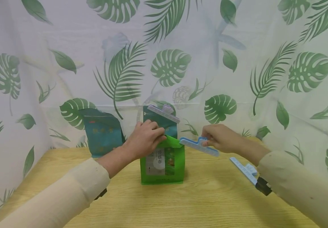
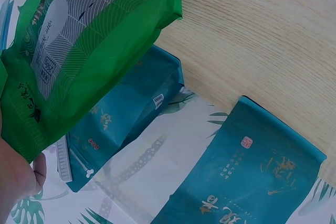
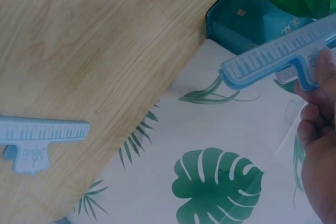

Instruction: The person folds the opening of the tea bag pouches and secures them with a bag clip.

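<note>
A green bag (image 1: 163, 161) stands upright on the wooden table (image 1: 198, 199). My left hand (image 1: 145, 138) pinches its folded top (image 2: 21, 103). My right hand (image 1: 220, 138) holds a blue sealing clip (image 1: 199, 146) by its handle, the clip's tip just right of the bag's top; the same blue clip (image 3: 278, 59) shows in the right wrist view. Behind the green bag stands a teal bag (image 1: 160, 122) with a pale purple clip (image 1: 164, 113) across its top.
A second teal bag (image 1: 102, 132) stands at the back left against the leaf-print curtain (image 1: 238, 63). Another blue clip (image 1: 244, 170) lies on the table under my right forearm, also seen as the lying clip (image 3: 39, 135).
</note>
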{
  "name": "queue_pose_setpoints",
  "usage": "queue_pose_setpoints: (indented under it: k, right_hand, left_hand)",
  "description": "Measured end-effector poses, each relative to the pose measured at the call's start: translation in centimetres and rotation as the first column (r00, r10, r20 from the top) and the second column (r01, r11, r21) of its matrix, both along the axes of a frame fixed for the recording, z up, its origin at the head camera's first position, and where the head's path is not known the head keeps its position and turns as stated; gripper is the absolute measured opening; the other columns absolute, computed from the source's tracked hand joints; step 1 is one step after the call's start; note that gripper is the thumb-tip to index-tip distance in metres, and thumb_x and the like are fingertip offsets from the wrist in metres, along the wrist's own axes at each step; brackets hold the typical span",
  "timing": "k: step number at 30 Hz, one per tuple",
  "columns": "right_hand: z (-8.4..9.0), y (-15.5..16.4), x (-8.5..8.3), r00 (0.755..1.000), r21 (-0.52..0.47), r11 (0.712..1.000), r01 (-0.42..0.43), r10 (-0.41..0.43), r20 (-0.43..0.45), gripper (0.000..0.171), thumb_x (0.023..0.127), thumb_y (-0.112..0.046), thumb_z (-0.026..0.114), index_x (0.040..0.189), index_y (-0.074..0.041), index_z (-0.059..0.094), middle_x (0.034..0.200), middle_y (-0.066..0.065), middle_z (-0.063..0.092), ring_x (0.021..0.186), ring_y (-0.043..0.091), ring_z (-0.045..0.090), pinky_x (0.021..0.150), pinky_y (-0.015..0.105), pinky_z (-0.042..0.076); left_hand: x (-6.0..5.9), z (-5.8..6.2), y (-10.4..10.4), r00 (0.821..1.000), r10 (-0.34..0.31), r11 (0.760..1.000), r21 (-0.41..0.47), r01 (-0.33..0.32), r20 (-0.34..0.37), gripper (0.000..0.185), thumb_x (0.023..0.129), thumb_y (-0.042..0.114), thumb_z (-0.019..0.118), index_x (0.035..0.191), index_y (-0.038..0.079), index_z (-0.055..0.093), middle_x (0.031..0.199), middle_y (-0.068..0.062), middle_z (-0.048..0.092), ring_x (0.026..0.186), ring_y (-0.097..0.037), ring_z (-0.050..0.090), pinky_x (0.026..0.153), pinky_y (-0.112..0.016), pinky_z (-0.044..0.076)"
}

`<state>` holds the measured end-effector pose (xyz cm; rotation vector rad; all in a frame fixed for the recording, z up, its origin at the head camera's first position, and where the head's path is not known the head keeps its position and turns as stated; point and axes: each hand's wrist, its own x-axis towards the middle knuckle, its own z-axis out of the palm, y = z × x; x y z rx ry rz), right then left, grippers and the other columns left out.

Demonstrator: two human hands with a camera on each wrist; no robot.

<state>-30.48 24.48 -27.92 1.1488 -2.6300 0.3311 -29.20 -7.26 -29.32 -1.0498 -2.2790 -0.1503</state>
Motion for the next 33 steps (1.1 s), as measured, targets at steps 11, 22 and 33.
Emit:
queue_pose_setpoints:
  k: [11, 22, 33]
  right_hand:
    - [0.1, -0.8, -0.2, 1.000, 0.012, 1.000, -0.015, 0.015, 0.004, 0.020, 0.086, -0.018, 0.076, 0.086, -0.010, 0.058, 0.073, -0.005, 0.053, 0.067, 0.008, 0.047, 0.062, 0.028, 0.043]
    - [0.1, -1.1, -0.3, 1.000, 0.011, 1.000, -0.016, 0.016, -0.003, 0.021, 0.085, -0.018, 0.077, 0.085, -0.011, 0.057, 0.072, -0.006, 0.051, 0.066, 0.007, 0.044, 0.061, 0.027, 0.042]
    - [0.1, -1.5, -0.2, 1.000, -0.001, 1.000, -0.015, 0.015, -0.011, 0.021, 0.084, -0.017, 0.078, 0.085, -0.011, 0.058, 0.075, -0.005, 0.057, 0.068, 0.008, 0.049, 0.063, 0.028, 0.045]
  left_hand:
    - [0.0, 0.1, -0.1, 0.999, 0.002, 1.000, -0.009, -0.001, 0.036, 0.014, 0.100, 0.029, 0.060, 0.099, 0.017, 0.067, 0.088, -0.001, 0.059, 0.075, -0.018, 0.047, 0.064, -0.034, 0.034]
    - [0.0, 0.2, -0.1, 1.000, -0.006, 1.000, -0.018, 0.006, 0.024, 0.015, 0.100, 0.030, 0.060, 0.096, 0.017, 0.066, 0.086, -0.001, 0.058, 0.073, -0.017, 0.046, 0.062, -0.033, 0.035]
    - [-0.1, 0.1, 0.0, 1.000, -0.012, 1.000, -0.019, 0.012, 0.005, 0.014, 0.099, 0.029, 0.062, 0.095, 0.016, 0.065, 0.084, 0.000, 0.057, 0.071, -0.016, 0.045, 0.061, -0.032, 0.034]
